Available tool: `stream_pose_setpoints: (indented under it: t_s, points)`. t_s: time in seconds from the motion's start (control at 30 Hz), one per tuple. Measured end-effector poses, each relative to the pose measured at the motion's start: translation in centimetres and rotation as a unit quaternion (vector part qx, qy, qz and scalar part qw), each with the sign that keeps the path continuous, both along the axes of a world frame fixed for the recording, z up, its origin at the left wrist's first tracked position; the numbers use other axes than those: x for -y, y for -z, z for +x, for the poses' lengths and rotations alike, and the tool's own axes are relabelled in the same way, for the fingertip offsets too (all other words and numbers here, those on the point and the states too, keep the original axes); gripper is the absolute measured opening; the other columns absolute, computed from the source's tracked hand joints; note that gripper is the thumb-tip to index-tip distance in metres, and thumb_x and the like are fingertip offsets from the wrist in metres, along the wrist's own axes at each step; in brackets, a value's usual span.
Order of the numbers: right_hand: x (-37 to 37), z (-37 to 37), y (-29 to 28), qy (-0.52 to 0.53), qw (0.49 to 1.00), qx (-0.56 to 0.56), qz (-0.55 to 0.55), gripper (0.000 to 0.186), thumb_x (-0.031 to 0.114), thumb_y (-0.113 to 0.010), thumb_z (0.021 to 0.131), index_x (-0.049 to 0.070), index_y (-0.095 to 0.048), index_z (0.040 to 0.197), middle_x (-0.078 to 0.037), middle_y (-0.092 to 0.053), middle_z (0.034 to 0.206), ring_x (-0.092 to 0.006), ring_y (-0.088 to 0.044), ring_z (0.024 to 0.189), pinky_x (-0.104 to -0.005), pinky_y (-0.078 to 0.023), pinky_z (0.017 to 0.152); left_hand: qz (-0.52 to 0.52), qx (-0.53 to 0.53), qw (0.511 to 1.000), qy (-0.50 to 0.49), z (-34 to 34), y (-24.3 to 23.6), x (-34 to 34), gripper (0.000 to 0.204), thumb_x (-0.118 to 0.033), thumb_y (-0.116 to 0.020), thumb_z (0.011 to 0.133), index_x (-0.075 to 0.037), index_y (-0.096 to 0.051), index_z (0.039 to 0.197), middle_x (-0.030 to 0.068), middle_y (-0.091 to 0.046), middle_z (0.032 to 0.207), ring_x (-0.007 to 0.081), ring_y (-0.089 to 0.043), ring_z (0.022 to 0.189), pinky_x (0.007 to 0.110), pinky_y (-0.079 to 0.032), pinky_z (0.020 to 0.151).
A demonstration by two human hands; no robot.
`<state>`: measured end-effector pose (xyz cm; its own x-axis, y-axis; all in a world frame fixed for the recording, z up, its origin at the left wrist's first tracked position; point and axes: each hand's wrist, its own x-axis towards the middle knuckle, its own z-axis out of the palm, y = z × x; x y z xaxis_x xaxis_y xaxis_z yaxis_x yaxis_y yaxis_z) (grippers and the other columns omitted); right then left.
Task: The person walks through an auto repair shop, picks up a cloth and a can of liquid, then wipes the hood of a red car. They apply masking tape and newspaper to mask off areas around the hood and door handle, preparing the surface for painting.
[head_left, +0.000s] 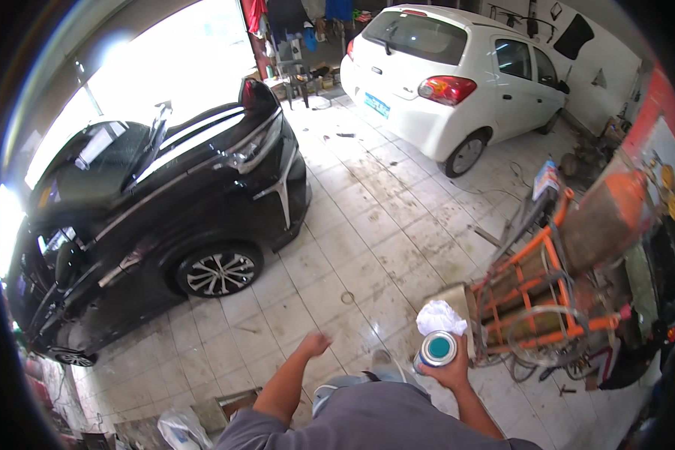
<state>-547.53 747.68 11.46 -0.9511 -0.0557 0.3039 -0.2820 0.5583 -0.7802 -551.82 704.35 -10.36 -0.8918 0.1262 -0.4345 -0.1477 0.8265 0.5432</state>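
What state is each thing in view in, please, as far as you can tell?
Left hand: loosely curled, seemingly empty
Right hand: gripping the can
Can: top up, whether sealed unclear
White wad: crumpled
White car: rear hatch shut
Black car: parked
Gas cylinder: tilted on orange trolley
Plastic bag: crumpled

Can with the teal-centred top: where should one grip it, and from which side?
Probably by the curved side of the can, from the right, as the right hand does: the body is round, the top faces up, and the white cloth crowds the far edge.
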Motion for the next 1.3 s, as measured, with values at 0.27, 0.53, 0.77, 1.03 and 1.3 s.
stream_pose_setpoints:
  t_s: [0.27, 0.53, 0.77, 1.03, 1.3]
  points:
    - [8.6, -36.9, -2.7, -0.154, 0.988, -0.021, 0.001, 0.092, 0.027, -0.102, 0.055, 0.008, -0.055, 0.132, -0.016, -0.057, 0.122, -0.0375, -0.058, 0.116, -0.0477, -0.050, 0.099, -0.257, 0.424, 0.847, -0.194, 12.2, -4.9, 19.0, 0.038, -0.037, -0.057, 0.100, -0.020, -0.072, 0.131, 0.0107, -0.068, 0.138, 0.0312, -0.065, 0.128, 0.045, -0.056, 0.101]
    - [15.7, -60.6, -3.1, -0.139, 0.988, -0.027, -0.055, 0.089, 0.033, -0.101, 0.059, 0.008, -0.055, 0.130, -0.016, -0.056, 0.122, -0.0371, -0.059, 0.115, -0.0492, -0.046, 0.103, -0.080, 0.381, 0.901, -0.193, -20.5, 9.2, 18.3, 0.040, -0.043, -0.059, 0.098, -0.015, -0.074, 0.121, 0.0151, -0.072, 0.126, 0.0365, -0.067, 0.121, 0.050, -0.055, 0.099]
    - [14.5, -78.2, -0.5, -0.066, 0.998, 0.015, 0.001, 0.087, 0.024, -0.101, 0.055, 0.008, -0.056, 0.127, -0.014, -0.058, 0.120, -0.0354, -0.056, 0.116, -0.0491, -0.047, 0.100, 0.053, -0.116, 0.979, -0.158, -81.7, 4.3, 14.2, 0.041, -0.039, -0.069, 0.097, -0.002, -0.073, 0.115, 0.0180, -0.077, 0.097, 0.0345, -0.074, 0.095, 0.043, -0.058, 0.085]
    - [17.5, -106.9, 0.2, -0.079, 0.995, 0.047, 0.030, 0.092, 0.025, -0.101, 0.053, 0.008, -0.053, 0.130, -0.016, -0.056, 0.120, -0.0386, -0.056, 0.116, -0.0501, -0.049, 0.098, 0.197, -0.024, 0.944, -0.263, -105.3, -7.3, 16.7, 0.038, -0.037, -0.070, 0.097, -0.004, -0.074, 0.115, 0.0155, -0.077, 0.099, 0.0263, -0.075, 0.092, 0.039, -0.057, 0.083]
    - [32.5, -141.3, -3.4, -0.297, 0.950, -0.053, 0.075, 0.094, 0.025, -0.100, 0.054, 0.011, -0.054, 0.134, -0.017, -0.055, 0.126, -0.0405, -0.055, 0.118, -0.0498, -0.049, 0.099, 0.257, 0.104, 0.820, -0.500, -96.8, -9.6, 22.5, 0.032, -0.022, -0.073, 0.096, -0.001, -0.072, 0.120, 0.0086, -0.077, 0.101, 0.0168, -0.073, 0.089, 0.033, -0.057, 0.078]
